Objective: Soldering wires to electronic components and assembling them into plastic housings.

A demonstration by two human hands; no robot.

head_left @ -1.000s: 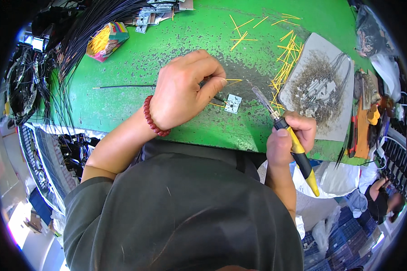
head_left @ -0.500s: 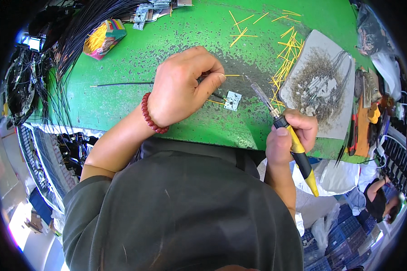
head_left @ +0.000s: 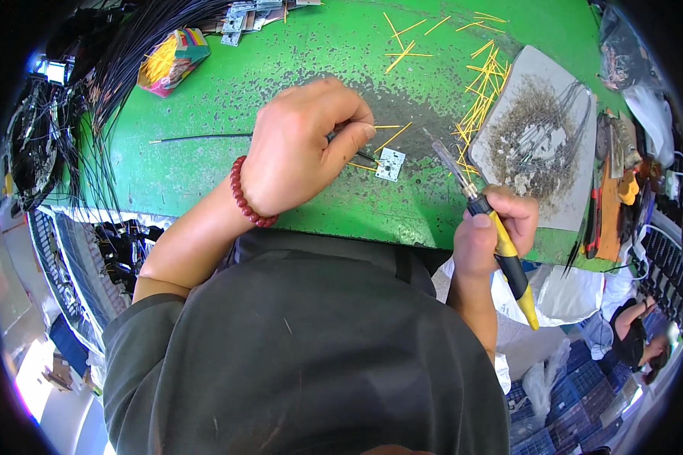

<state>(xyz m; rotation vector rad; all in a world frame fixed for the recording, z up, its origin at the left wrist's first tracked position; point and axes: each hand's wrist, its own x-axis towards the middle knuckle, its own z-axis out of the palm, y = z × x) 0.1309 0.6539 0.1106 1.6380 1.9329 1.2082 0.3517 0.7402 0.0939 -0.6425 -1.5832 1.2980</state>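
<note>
My left hand [head_left: 300,144] is closed in a pinch, and a thin yellow wire [head_left: 388,127] sticks out past the fingertips. From behind this hand a black cable [head_left: 205,137] runs left to a pale tip. Another yellow strand [head_left: 395,136] slants beside the fingertips. Just right of the hand a small white circuit board [head_left: 389,164] lies on the green table, with dark and yellow leads going under the fingers. My right hand [head_left: 495,231] grips a yellow-and-black soldering iron [head_left: 508,258], whose tip points up and left, apart from the board and wires.
A grey board [head_left: 569,205] with dark residue lies on the green table [head_left: 319,220] at right. Loose yellow pieces [head_left: 478,106] lie beside it. Far left are a paper box [head_left: 193,57] of yellow pieces and black cables [head_left: 140,45]. Tools [head_left: 609,205] line the right edge.
The soldering iron and my right hand have moved slightly right, away from the yellow wire. A slanting yellow strand now shows near the left fingertips. My left hand has shifted slightly left, still pinched.
</note>
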